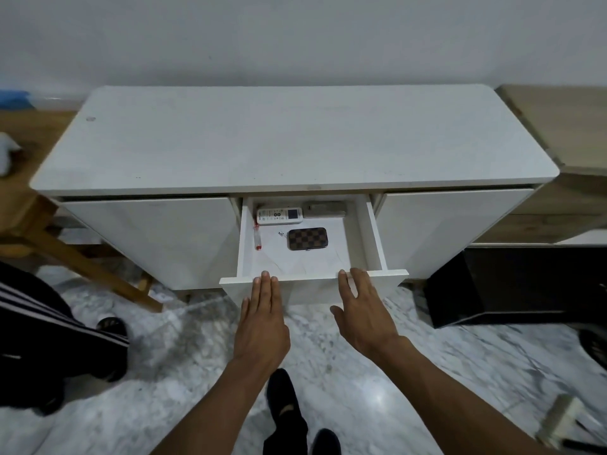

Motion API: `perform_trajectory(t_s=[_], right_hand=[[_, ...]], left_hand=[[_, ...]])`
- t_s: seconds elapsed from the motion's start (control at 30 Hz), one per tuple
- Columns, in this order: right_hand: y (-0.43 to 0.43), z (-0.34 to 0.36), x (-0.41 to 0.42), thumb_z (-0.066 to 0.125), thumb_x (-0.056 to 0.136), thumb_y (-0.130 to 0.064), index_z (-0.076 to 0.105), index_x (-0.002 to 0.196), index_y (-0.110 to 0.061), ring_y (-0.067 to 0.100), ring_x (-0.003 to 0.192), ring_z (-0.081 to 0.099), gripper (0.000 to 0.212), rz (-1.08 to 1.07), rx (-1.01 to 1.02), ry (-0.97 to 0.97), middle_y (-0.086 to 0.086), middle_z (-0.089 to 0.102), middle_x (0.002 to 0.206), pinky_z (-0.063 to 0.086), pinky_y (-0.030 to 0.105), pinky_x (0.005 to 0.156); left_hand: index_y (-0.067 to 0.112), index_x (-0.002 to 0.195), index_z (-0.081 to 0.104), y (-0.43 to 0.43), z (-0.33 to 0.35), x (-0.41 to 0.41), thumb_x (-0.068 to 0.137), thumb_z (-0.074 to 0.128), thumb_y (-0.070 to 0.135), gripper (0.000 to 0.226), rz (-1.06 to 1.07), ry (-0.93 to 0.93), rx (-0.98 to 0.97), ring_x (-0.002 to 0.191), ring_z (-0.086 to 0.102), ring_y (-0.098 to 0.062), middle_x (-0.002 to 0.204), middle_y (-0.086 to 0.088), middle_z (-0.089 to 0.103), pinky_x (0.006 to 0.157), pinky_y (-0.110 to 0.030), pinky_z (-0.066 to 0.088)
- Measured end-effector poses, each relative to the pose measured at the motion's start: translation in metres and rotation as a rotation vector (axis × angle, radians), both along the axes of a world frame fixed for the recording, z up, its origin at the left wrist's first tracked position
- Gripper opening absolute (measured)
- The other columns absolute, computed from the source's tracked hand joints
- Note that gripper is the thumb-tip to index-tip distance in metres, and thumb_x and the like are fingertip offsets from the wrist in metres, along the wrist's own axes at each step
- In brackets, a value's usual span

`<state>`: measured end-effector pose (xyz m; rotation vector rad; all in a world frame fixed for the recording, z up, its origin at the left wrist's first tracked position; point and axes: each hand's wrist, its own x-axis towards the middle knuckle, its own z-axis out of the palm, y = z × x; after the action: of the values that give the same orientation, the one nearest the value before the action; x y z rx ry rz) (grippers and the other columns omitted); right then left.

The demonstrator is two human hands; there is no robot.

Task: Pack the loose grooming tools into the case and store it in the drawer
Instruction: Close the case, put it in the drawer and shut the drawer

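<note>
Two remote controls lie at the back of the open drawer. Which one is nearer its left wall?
The white remote control, with a small screen and buttons. The darker grey remote lies to its right, further from that wall of the drawer.

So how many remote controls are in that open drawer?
2. A white remote lies at the back left of the drawer, and a grey remote sits to its right; others may be hidden under the cabinet top.
</note>
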<state>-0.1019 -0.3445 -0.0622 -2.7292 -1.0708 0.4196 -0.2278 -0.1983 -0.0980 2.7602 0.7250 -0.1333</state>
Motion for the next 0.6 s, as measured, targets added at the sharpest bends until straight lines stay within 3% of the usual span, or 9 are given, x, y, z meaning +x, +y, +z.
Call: perform_trajectory(t_s=[0.17, 0.27, 0.33, 0.43, 0.6], right_hand=[[0.023, -0.001, 0.019, 0.039, 0.098, -0.035, 0.001, 0.151, -0.011, 0.032, 0.148, -0.002, 0.069, -0.014, -0.073, -0.012, 0.014, 0.005, 0.16, 0.006, 0.042, 0.12], [0.035, -0.002, 0.035, 0.036, 0.099, -0.034, -0.004, 0.15, -0.009, 0.028, 0.148, -0.007, 0.07, -0.041, -0.076, 0.009, 0.012, -0.004, 0.161, 0.0, 0.04, 0.12], [0.042, -0.002, 0.047, 0.036, 0.099, -0.033, -0.005, 0.15, -0.009, 0.026, 0.148, -0.01, 0.07, -0.041, -0.087, 0.019, 0.011, -0.008, 0.161, -0.002, 0.038, 0.119], [0.055, -0.002, 0.065, 0.04, 0.098, -0.031, -0.005, 0.15, -0.01, 0.024, 0.148, -0.009, 0.072, -0.058, -0.068, 0.041, 0.009, -0.009, 0.161, -0.001, 0.038, 0.12], [0.078, 0.003, 0.093, 0.049, 0.095, -0.033, -0.004, 0.151, -0.01, 0.03, 0.148, -0.005, 0.08, -0.068, -0.064, 0.047, 0.015, -0.008, 0.16, 0.004, 0.04, 0.12]], left_hand=[[0.009, 0.145, -0.027, 0.021, 0.005, 0.024, 0.093, 0.042, 0.016, 0.086, -0.004, 0.062, 0.008, 0.146, -0.024, -0.023, 0.154, -0.007, -0.033, 0.119, -0.039, -0.005], [0.01, 0.147, -0.023, 0.037, 0.007, 0.041, 0.091, 0.044, 0.013, 0.088, -0.025, 0.02, -0.023, 0.146, -0.024, -0.023, 0.154, -0.006, -0.031, 0.121, -0.04, 0.0], [0.008, 0.148, -0.017, 0.049, 0.004, 0.051, 0.086, 0.051, 0.009, 0.092, -0.044, -0.024, -0.063, 0.147, -0.017, -0.025, 0.158, -0.009, -0.022, 0.122, -0.041, 0.012], [-0.001, 0.152, 0.008, 0.064, -0.002, 0.065, 0.075, 0.064, 0.001, 0.095, -0.051, -0.094, -0.085, 0.149, 0.008, -0.035, 0.161, -0.02, 0.008, 0.115, -0.044, 0.033], [0.002, 0.151, -0.013, 0.09, 0.003, 0.099, 0.088, 0.055, 0.013, 0.094, -0.075, -0.035, -0.047, 0.149, -0.014, -0.029, 0.162, -0.014, -0.011, 0.122, -0.037, 0.013]])
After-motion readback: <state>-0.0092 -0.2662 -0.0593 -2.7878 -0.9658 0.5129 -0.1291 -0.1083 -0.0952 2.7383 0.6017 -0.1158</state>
